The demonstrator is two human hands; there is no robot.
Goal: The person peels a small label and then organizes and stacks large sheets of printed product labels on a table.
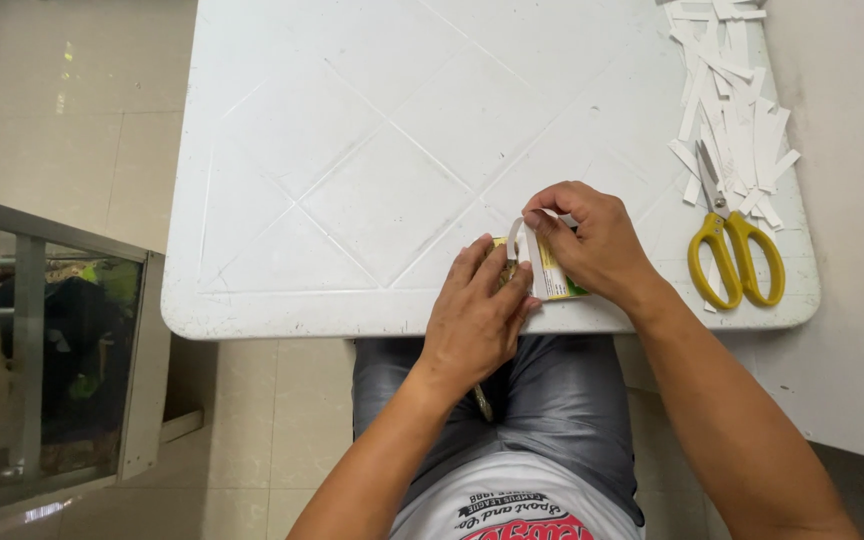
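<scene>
— What's being handled?

— A small carton (555,275), yellow and white with a green corner, at the table's (352,150) near edge. A white strip (518,235) arches over its top.

— Which way does it run?

— Its long axis seems to point away from the person, tilted slightly left; the hands hide much of it.

— And the fingers?

— The right hand (592,240) has its fingers curled, pinching the carton's top and the strip's end. The left hand (474,315) lies flat, fingers together, pressing beside the carton.

— Around it?

— Yellow-handled scissors (737,255) to the right, blades toward a pile of white paper strips (727,100) at the far right corner.
</scene>
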